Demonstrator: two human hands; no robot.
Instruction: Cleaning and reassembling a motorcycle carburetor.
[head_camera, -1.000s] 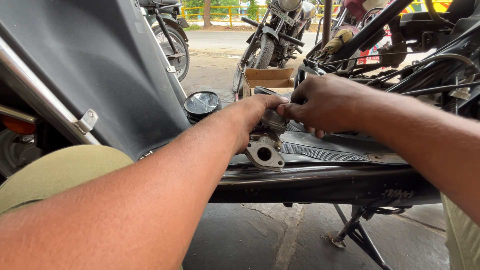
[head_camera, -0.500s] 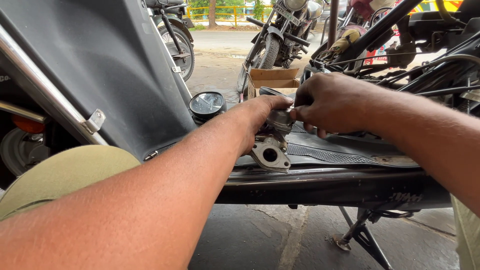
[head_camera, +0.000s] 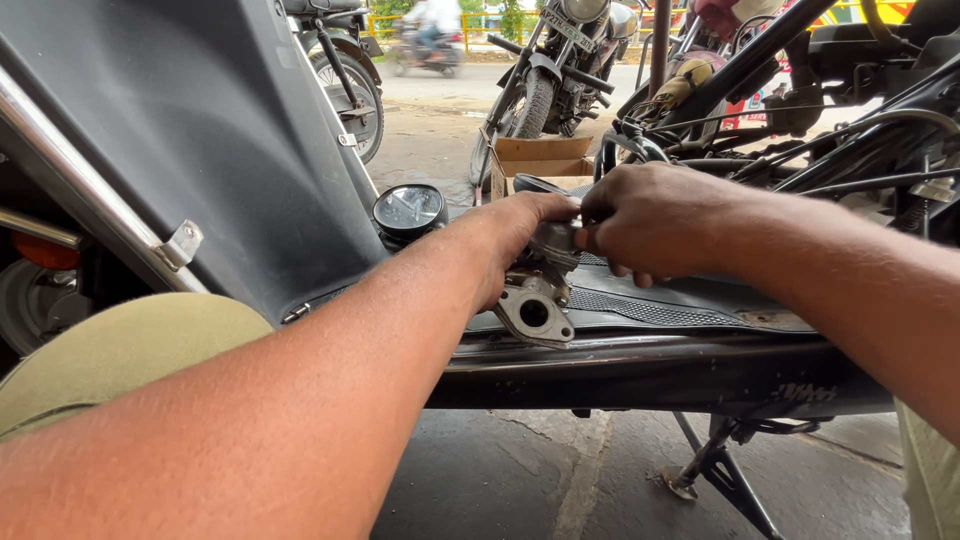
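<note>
Gripping grey metal part (head_camera: 535, 300) with left hand (head_camera: 520, 235), right hand (head_camera: 650, 220) pinching its top, braced on scooter floorboard (head_camera: 680, 310) for steadiness, probably.

Dull cast-metal carburettor part (head_camera: 535, 305) on ribbed matt rubber floor mat (head_camera: 690, 305).

Daylit outdoor yard: cracked concrete floor (head_camera: 520, 480), parked motorcycles (head_camera: 560, 60), a cardboard box (head_camera: 535, 160), yellow railing (head_camera: 470, 22) behind.
</note>
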